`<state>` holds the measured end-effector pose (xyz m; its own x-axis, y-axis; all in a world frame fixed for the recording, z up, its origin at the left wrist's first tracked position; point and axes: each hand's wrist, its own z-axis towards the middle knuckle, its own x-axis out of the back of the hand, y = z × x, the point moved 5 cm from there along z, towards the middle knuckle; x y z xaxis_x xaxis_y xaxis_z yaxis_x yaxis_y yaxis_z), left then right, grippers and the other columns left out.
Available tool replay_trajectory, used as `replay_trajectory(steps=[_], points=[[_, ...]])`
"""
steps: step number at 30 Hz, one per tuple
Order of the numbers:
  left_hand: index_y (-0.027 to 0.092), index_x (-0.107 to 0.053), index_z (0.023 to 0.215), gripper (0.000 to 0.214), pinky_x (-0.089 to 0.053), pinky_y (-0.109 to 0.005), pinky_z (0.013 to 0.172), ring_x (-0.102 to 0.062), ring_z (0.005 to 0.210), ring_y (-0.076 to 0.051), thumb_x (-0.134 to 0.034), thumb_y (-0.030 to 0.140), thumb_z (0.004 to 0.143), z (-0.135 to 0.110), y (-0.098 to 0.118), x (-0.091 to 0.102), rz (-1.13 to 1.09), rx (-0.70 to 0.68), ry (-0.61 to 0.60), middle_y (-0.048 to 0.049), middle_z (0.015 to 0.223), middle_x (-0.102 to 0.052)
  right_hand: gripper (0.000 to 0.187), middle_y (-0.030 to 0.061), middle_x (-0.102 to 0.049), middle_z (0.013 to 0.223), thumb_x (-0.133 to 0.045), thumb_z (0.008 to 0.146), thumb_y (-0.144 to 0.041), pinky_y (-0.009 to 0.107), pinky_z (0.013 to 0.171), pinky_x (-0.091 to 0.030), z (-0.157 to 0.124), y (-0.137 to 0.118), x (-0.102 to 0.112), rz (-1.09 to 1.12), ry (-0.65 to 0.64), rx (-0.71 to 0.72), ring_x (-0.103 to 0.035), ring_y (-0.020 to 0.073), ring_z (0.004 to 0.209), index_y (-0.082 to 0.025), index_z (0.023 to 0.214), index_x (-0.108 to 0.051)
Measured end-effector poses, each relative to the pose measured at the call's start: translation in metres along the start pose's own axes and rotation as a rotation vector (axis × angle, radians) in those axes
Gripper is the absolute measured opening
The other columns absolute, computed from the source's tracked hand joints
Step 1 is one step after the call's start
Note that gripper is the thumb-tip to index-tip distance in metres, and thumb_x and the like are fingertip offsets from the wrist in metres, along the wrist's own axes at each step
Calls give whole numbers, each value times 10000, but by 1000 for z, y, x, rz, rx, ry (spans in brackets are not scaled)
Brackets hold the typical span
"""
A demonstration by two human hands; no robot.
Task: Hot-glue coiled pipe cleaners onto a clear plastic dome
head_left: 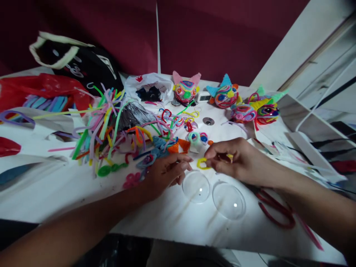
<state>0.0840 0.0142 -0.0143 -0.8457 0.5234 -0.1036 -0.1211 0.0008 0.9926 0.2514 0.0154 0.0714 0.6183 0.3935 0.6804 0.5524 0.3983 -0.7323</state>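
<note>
My right hand (233, 161) pinches a small yellow pipe-cleaner ring (202, 168) between thumb and fingertips. To its left, my left hand (168, 170) is loosely curled with fingers apart, and nothing shows in it. Just under my hands, two clear plastic domes (196, 187) lie side by side on the white table (167, 222). An orange pipe-cleaner piece (179, 146) and a pale coiled piece (194, 138) lie beyond my fingertips. Blue coils (160, 142) are partly behind my left hand, near a pink flower shape (132, 180).
Loose pipe cleaners (102, 126) pile at left before a red bag (63, 85) and a black tote (83, 63). Several colourful animal heads, including a pink-eared one (185, 89), line the back. A red pipe cleaner (278, 211) lies under my right forearm; a white tray (314, 137) stands right.
</note>
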Motion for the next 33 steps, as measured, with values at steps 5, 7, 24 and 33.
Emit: replay_trajectory(steps=[5, 7, 24, 33], points=[[124, -592, 901, 403, -271, -140, 331, -377, 328, -29, -602, 521, 834, -2, -5, -9, -112, 170, -177, 50, 492, -555, 132, -27, -621, 751, -547, 817, -97, 176, 603, -395, -8, -15, -23, -146, -73, 150, -532, 60, 633, -175, 860, -645], [117, -601, 840, 396, -262, -133, 324, -377, 323, -21, -642, 509, 806, -2, -4, -11, -124, 197, -201, 43, 493, -563, 151, -21, -627, 776, -545, 811, -79, 180, 622, -398, -6, -15, -27, -169, -79, 169, -541, 63, 652, -174, 868, -648], [102, -616, 729, 286, -270, -131, 315, -412, 315, -25, -718, 367, 764, -1, -3, -10, -214, 285, -183, 36, 456, -577, 89, -16, -633, 786, -606, 850, -239, 192, 583, -399, -3, 3, -35, 67, -84, 4, -523, 70, 643, -182, 891, -660], [114, -616, 738, 305, -294, -124, 330, -457, 373, -28, -721, 400, 751, -1, -7, -6, -233, 252, -172, 5, 568, -634, 199, 2, -629, 798, -625, 847, -320, 211, 604, -411, 0, 10, -37, 328, -239, -96, -507, 91, 689, -156, 950, -672]])
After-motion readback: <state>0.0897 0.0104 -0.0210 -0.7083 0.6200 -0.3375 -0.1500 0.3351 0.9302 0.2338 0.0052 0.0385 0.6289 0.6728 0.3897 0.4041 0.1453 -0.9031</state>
